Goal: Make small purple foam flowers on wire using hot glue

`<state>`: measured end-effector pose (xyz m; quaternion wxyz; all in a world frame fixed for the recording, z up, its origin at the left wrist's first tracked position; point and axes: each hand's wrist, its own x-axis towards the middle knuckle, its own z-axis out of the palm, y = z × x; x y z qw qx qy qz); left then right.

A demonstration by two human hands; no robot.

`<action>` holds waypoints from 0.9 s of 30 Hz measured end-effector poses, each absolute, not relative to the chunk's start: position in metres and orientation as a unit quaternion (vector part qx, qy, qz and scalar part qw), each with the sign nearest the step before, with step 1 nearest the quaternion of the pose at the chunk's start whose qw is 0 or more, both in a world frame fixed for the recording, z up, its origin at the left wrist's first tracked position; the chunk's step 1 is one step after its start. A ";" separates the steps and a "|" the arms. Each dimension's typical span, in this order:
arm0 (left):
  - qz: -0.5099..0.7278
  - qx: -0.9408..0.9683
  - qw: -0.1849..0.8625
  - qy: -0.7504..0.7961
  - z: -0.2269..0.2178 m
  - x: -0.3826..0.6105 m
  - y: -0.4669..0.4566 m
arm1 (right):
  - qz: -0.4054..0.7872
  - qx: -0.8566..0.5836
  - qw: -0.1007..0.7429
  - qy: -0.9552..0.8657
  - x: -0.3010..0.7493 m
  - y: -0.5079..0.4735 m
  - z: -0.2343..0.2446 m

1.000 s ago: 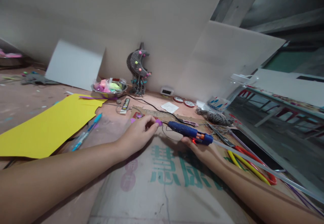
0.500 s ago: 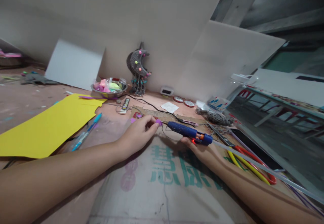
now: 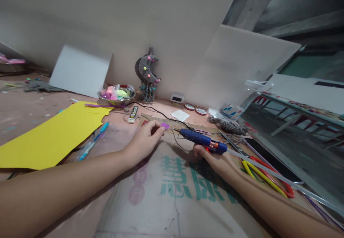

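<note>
Between the thumb and fingers of my left hand (image 3: 146, 137) is a small purple paper flower (image 3: 165, 126). My right hand (image 3: 208, 155) is wrapped around a blue hot glue gun (image 3: 200, 138) with a red light glowing on it. Its nozzle points left toward the flower, with a small gap between them. A long clear glue stick (image 3: 268, 173) runs out of the gun's back end over my right forearm. Both hands are above a printed cardboard sheet (image 3: 150, 213).
Yellow paper (image 3: 53, 137) and a blue pen (image 3: 94, 141) lie left. Behind are a bowl of colourful bits (image 3: 116, 96) and a grey moon ornament (image 3: 147, 71). Scissors (image 3: 268, 177), grey yarn (image 3: 228, 124) and a phone (image 3: 272, 159) lie right.
The nozzle and the purple flower have drawn apart: my left hand has shifted slightly left and up, and the glue gun slightly right.
</note>
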<state>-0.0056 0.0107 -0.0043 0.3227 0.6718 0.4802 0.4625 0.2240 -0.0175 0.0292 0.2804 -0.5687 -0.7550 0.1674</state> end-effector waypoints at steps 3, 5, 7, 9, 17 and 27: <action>0.468 0.667 0.329 0.478 -0.005 -0.005 0.011 | 0.222 -0.511 0.362 -0.748 0.225 -0.016 0.037; 0.465 0.667 0.332 0.478 -0.004 -0.005 0.011 | 0.258 -0.464 0.431 -0.730 0.228 -0.013 0.046; 0.460 0.667 0.337 0.479 -0.003 -0.004 0.010 | 0.256 -0.449 0.469 -0.717 0.231 -0.009 0.058; 0.455 0.668 0.341 0.481 -0.002 -0.004 0.009 | 0.227 -0.465 0.468 -0.717 0.234 -0.002 0.072; 0.437 0.677 0.355 0.473 -0.003 -0.004 0.010 | 0.132 -0.638 0.299 -0.697 0.246 0.093 0.073; 0.434 0.677 0.364 0.469 -0.004 -0.003 0.011 | 0.094 -0.676 0.240 -0.690 0.258 0.155 0.015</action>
